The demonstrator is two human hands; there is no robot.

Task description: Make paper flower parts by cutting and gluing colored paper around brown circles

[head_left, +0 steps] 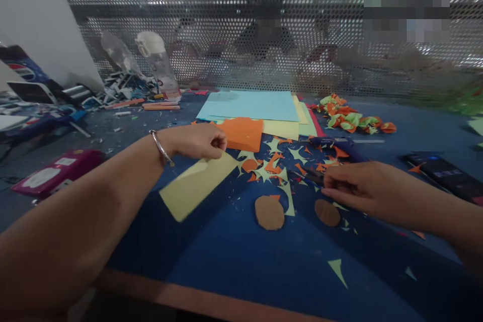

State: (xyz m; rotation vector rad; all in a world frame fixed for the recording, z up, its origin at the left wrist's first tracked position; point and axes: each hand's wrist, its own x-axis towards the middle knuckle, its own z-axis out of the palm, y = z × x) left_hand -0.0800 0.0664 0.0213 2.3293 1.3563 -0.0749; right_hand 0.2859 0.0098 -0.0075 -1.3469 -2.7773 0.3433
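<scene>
Lightly pinched between thumb and curled fingers of the left hand (204, 142), fingertips together on its far end: a yellow paper strip (196, 188), slanting from the grip toward the near left. Probably almost weightless, thin and flexible; looks flat enough to keep its shape below the pinch, yet likely to crease or tear under a hard squeeze or a sharp tug. Perhaps slightly slippery, being smooth-looking. Best taken at a corner or along a long edge, with soft fingertip pressure, leaving the broad middle unpinched. Well right of that grip, apparently clamped in the closed fingers of the right hand (354, 183), a dark slim tool (314, 176), pointing back toward the left; possibly scissors, too shadowed to tell. Close beyond the left pinch and slightly right, an orange sheet (244, 133); farther beyond, light blue sheets (249, 105). Between the two grips, scattered paper scraps (264, 174), surely light enough to cling or skitter. Nearer than these, a cardboard disc (269, 212), seemingly stiffer than the strip and better lifted by its rim. Just nearer than the right grip, a brown disc (327, 212); well beyond it, crumpled orange and green paper (352, 121).
</scene>
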